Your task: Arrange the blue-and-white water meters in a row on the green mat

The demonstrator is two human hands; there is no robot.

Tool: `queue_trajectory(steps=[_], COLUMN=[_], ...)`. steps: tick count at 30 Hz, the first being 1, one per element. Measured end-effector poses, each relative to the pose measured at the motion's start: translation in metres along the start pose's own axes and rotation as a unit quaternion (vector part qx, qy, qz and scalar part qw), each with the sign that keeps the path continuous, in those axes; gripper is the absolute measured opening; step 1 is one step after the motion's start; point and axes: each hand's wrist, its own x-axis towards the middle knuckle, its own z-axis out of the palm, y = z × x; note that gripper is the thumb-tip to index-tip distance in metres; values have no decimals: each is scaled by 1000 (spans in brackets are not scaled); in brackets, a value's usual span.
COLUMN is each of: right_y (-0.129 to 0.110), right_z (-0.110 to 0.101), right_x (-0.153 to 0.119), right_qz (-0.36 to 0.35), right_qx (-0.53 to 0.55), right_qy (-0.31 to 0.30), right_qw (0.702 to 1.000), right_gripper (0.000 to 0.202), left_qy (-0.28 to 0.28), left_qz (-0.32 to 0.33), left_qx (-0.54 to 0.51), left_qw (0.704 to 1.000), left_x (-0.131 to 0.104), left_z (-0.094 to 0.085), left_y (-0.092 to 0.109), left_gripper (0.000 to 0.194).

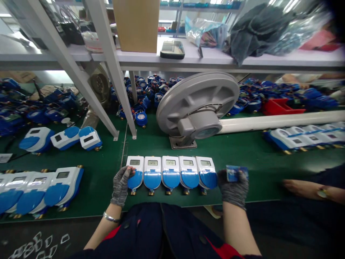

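Centrally, five white-and-blue plastic water meters (170, 172) with grey display windows stand side by side in a row on the green bench mat (242, 154). The gloved left hand (122, 185) rests curled against the leftmost meter. The gloved right hand (233, 185) pinches a small blue card (233, 173) just beside the rightmost meter. Card print is blurred; display digits are barely legible.

Factory assembly bench: rows of blue-white water meters (170, 172) on green mat (242, 154), metal shelving (188, 59) w/ supplies.
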Motion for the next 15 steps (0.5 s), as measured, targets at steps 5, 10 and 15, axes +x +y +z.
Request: queue_trajectory(steps=[5, 10, 15], right_y=[-29, -23, -18], right_z=[-8, -1, -6], right_x=[-7, -5, 2], right_qz=[-22, -125, -123], right_qx=[-72, -151, -159], right_qy=[10, -35, -41], right_qw=[997, 980, 979], right_gripper=[11, 19, 20], left_qy=[73, 82, 92], left_qz=[-3, -37, -61], left_qx=[28, 56, 65], left_qw=[997, 994, 992], left_x=[4, 7, 3], left_z=[-32, -38, -30], left_y=[0, -8, 0], left_gripper=[43, 43, 43])
